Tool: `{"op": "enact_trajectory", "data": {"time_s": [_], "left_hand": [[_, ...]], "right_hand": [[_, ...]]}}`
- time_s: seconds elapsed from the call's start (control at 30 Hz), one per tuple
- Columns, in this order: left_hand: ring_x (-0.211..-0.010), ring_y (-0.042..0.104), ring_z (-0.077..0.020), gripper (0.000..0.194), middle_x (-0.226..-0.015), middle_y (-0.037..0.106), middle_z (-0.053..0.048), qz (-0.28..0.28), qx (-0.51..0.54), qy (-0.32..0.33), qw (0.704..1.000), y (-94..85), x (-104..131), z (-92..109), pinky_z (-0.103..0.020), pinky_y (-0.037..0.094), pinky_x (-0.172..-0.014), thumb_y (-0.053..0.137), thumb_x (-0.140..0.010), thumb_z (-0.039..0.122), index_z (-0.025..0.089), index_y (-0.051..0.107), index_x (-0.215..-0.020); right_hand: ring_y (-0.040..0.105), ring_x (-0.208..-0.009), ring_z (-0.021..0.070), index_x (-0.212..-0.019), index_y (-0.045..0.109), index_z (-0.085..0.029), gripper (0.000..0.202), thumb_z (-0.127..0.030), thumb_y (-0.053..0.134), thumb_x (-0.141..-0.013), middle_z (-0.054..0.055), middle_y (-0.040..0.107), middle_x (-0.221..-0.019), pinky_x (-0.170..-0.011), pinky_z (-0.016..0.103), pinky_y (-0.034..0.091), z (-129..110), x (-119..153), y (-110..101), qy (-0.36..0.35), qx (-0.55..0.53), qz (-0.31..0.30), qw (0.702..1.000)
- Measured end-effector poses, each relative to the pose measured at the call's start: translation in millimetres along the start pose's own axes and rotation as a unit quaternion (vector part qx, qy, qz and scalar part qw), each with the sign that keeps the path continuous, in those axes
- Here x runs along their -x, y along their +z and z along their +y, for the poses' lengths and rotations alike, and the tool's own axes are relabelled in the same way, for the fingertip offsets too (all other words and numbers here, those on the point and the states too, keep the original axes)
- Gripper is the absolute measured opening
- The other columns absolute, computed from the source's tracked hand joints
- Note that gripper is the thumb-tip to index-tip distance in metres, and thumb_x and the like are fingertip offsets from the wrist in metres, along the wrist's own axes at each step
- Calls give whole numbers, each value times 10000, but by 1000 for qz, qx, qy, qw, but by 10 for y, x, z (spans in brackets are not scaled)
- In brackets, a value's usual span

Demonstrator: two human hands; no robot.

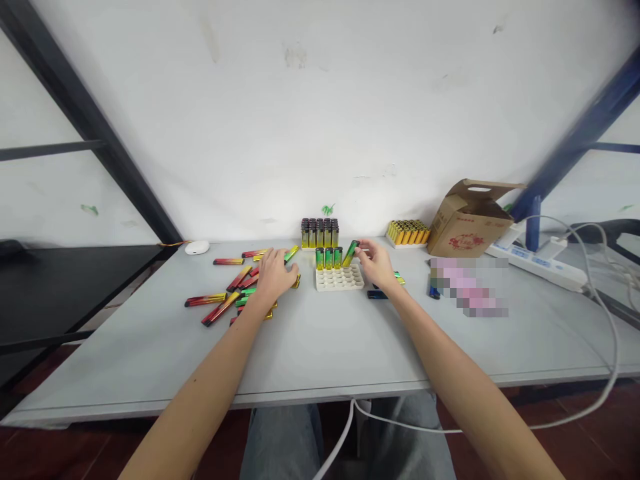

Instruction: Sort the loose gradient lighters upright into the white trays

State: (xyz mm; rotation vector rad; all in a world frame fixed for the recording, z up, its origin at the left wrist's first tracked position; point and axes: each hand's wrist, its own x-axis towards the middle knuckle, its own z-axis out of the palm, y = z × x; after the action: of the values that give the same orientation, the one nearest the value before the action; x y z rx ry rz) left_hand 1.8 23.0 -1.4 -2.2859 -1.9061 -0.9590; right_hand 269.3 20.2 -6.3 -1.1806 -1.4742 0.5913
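My right hand pinches a green-and-yellow lighter, which leans at a tilt over the back row of a white tray with rows of holes. Three more green lighters stand upright in that back row, left of the held one. Over a loose pile of lighters on the left is my left hand, its thumb and fingers apart. Close to its fingertips lies a yellow-green lighter. Red-and-yellow lighters are scattered left of it, and what lies under the palm is hidden.
Behind the tray stands a block of dark-topped yellow lighters. Farther right are a tray of yellow lighters, a cardboard box and a power strip with cables. Blue lighters lie by my right wrist. A white case sits back left.
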Motion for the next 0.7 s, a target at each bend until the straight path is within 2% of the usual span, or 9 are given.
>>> {"op": "enact_trajectory", "data": {"time_s": [0.1,0.23,0.37,0.57,0.7], "left_hand": [[-1405,309,-353,422,-1316,580,-148,-47,-26,31,998,18,40,10,-520,180,-1145,503,-847,342,164,551,-1226],[-1409,308,-353,429,-1319,587,-165,-83,-33,37,995,10,60,21,-563,120,-1149,468,-872,367,153,558,-1233],[-1341,415,-336,381,-1265,621,-161,-72,-32,39,996,3,41,18,-563,153,-1140,467,-872,342,167,583,-1190],[-1189,541,-309,311,-1113,667,-150,-26,-36,47,998,6,11,11,-472,261,-1114,522,-830,304,174,624,-1094],[-1010,632,-277,230,-944,719,-102,-37,-37,26,998,-14,25,66,-457,265,-1107,508,-846,251,192,654,-1013]], "right_hand": [[668,-863,214,-1039,608,-181,341,-439,543,-826,99,681,-1051,-759,358,517,-7,4,-3,2,2,-11,1000],[672,-856,221,-1055,611,-185,303,-385,519,-847,100,689,-1052,-729,359,513,-69,45,-1,-23,42,-24,999],[667,-850,223,-1066,616,-199,273,-339,501,-861,88,701,-1022,-715,362,501,-136,92,5,-50,97,-56,992],[658,-896,229,-1054,611,-194,268,-349,490,-872,90,701,-996,-705,349,501,-157,110,-4,-40,125,-64,989],[652,-902,228,-1059,617,-192,287,-374,482,-884,80,704,-937,-711,342,497,-169,123,0,-39,148,-70,986]]}}
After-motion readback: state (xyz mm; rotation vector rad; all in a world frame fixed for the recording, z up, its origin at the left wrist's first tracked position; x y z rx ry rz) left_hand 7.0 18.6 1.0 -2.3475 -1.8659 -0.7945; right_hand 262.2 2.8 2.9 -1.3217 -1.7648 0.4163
